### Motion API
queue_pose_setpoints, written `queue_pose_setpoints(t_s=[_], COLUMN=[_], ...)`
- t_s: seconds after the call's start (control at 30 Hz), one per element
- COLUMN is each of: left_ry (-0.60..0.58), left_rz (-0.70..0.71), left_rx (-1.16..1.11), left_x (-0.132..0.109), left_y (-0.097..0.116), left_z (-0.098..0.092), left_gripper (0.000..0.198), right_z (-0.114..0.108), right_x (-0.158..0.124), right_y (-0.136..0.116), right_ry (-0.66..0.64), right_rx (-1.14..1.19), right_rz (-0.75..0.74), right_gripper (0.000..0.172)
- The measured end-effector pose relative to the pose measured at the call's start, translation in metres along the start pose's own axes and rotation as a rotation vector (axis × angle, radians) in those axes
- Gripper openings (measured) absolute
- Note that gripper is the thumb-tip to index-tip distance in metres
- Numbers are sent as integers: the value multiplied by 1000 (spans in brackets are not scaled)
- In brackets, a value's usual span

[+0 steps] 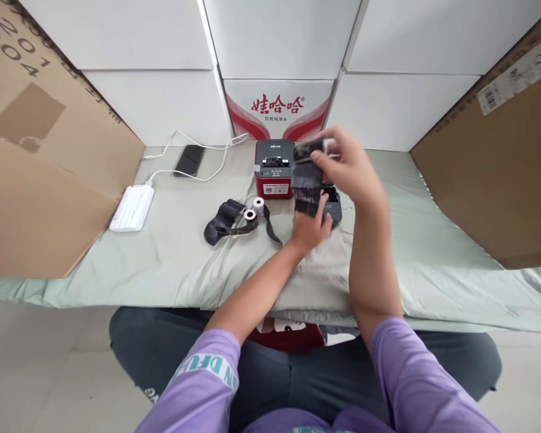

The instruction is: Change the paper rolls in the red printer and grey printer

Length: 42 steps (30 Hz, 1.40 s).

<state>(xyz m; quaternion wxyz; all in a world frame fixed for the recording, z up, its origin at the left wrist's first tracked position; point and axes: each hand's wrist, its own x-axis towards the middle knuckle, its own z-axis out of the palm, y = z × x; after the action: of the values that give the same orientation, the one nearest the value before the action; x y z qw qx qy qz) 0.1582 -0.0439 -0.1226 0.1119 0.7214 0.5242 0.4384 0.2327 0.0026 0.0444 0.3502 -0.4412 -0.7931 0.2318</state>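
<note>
Only 1 view is given, from a camera worn on the person's head, above and behind the left hand [311, 227] and the right hand [352, 165], facing forward and down. It sits near, so both forearms [252, 300] run up from the lower edge to the hands at mid-frame. Beyond the hands it takes in the worktop [171, 258] as far as the white boxes [162, 102], and nearer than the hands, the person's lap [270, 373].

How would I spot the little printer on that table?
Find the white carton with red lettering behind the green cloth. Right before it stands the printer, the only red-bodied box there, with a dark top.
</note>
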Motion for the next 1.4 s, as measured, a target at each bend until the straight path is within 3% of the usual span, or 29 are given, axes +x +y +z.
queue_pose_setpoints(t_s=[0.2, 0.37, 0.5, 0.6, 0.73, 0.87, 0.97, 1.07, 1.13, 1.27, 1.4], left_ry=[-371, -401, -400, -393, -391, -373, -368, -373, -369, -354, -328], left_rz=[265, 292, 318, 364, 389, 397, 405, 403, 404, 405, 433], left_rx=[60, 81, 93, 118, 139, 121, 101, 82, 62, 22, 47], left_x=[-9, -7, -7, -9, -10, -10, -10, -10, -11, -14, -14], left_y=[12, 14, 17, 23, 32, 36, 36, 32, 28, 26, 31], left_z=[12, 10, 10, 10, 6, 3, 4, 7, 8, 3, -5], left_gripper=[48, 50, 52, 50, 49, 49, 47, 46, 44, 34, 33], right_z=[55, 79, 76, 79, 105, 131, 136, 124, 104, 39, -24], right_x=[-5, -4, -7, -13, -22, -29, -28, -21, -13, -2, -4], right_y=[-15, -16, -25, -37, -47, -42, -41, -43, -44, -32, 9], right_ry=[-424, -580, -486, -389, -411, -398, -408, -454, -470, -321, -140], right_rx=[-532, -647, -614, -549, -527, -579, -567, -479, -320, 17, 195], right_rz=[54, 103, 78, -55, -220, -258, -260, -257, -233, -99, 117], right_gripper=[27, 36, 33, 35, 36, 34, 31, 24, 23, 23, 27])
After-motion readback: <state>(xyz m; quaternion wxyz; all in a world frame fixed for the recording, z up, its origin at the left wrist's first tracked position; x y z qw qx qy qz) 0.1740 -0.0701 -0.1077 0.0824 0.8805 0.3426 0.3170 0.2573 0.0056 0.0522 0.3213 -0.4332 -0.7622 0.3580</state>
